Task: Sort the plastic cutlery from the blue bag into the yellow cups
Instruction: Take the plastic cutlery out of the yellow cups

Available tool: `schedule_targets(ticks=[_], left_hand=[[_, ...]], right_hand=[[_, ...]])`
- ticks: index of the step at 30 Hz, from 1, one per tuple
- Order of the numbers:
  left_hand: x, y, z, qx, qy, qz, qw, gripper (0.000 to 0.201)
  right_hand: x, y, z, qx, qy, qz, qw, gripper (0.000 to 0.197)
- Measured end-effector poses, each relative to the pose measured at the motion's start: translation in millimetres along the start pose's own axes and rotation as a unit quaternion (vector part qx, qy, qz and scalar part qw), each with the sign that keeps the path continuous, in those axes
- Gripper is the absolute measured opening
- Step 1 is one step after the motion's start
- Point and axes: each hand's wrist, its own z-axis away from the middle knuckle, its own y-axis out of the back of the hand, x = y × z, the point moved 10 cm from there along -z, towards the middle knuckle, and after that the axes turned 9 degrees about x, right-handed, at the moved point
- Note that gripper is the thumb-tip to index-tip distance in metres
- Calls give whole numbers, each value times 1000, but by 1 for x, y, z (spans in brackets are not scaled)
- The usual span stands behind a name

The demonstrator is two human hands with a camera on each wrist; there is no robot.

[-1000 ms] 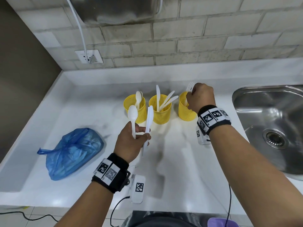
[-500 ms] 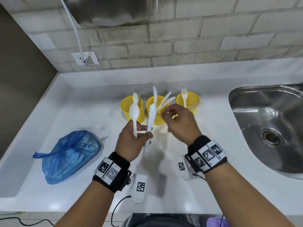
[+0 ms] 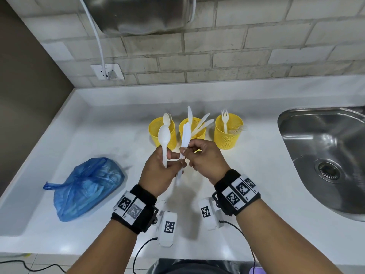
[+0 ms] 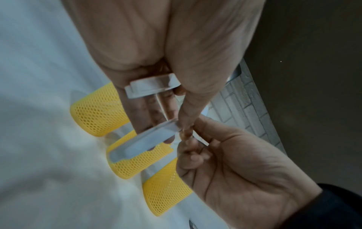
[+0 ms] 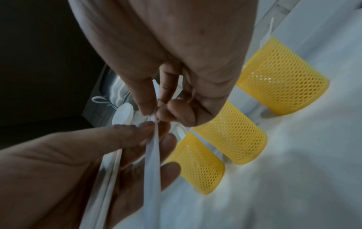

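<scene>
My left hand [image 3: 167,165] grips a white plastic spoon [image 3: 164,138] and a white plastic knife [image 3: 185,139] upright above the counter. My right hand [image 3: 194,150] pinches the same knife [image 5: 153,155] between thumb and forefinger, just below its serrated blade. Behind the hands stand three yellow mesh cups: the left cup [image 3: 156,128] holds spoons, the middle cup [image 3: 198,123] holds knives, the right cup [image 3: 229,135] holds forks. The blue bag [image 3: 85,186] lies knotted at the left of the counter. In the left wrist view the knife [image 4: 141,144] crosses the fingers.
A steel sink [image 3: 324,155] is set into the white counter [image 3: 118,135] on the right. A wall socket [image 3: 107,72] with a white cable sits on the brick wall. The counter's front edge runs just under my wrists.
My right hand left the fork in the right cup, drew back toward me and took hold of the knife in my left hand. The left hand kept its place.
</scene>
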Motion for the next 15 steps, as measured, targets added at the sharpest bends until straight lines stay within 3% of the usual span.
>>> schedule_targets(ticks=[6, 10, 15], left_hand=[[-4, 10, 0, 34, 30, 33, 998, 16], [-15, 23, -7, 59, 83, 90, 991, 38], [-6, 33, -14, 53, 4, -11, 999, 38]], right_hand=[[-48, 25, -32, 68, 38, -45, 996, 20], [-73, 47, -56, 127, 69, -24, 989, 19], [-67, 54, -84, 174, 89, 115, 974, 23]])
